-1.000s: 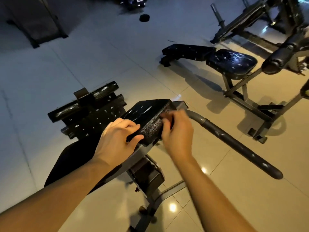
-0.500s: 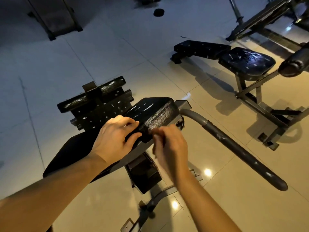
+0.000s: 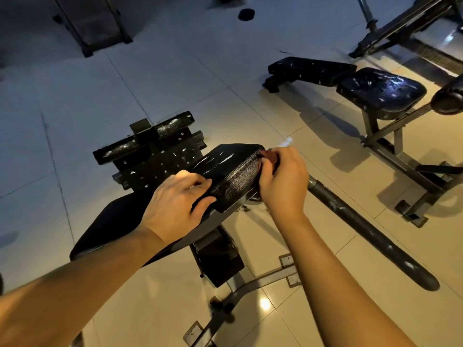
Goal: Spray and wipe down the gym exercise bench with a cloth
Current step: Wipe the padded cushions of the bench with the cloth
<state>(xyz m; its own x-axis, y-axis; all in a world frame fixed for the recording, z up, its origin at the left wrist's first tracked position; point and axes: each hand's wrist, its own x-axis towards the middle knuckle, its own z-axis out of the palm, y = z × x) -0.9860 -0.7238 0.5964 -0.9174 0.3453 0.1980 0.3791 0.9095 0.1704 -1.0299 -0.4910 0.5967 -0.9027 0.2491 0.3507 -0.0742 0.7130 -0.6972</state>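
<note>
A black padded bench seat (image 3: pixel 225 161) with cracked vinyl sits in the middle of the head view, on a grey metal frame (image 3: pixel 263 279). My left hand (image 3: pixel 175 201) grips the near left corner of the pad, thumb along its side. My right hand (image 3: pixel 283 181) is at the pad's right end, fingers curled round a small dark reddish cloth (image 3: pixel 269 156) pressed against the pad's edge. Most of the cloth is hidden in my fingers. No spray bottle is in view.
A long padded bar (image 3: pixel 363 229) juts right from the bench. A black footplate with roller (image 3: pixel 150 151) lies beyond the pad. A second bench (image 3: pixel 375 91) stands at the right, with racks behind it. A dark disc (image 3: pixel 246 14) lies on the tiled floor.
My right hand slid from the pad's near side up to its far right corner. The left hand kept its hold on the near corner. The camera shifted slightly.
</note>
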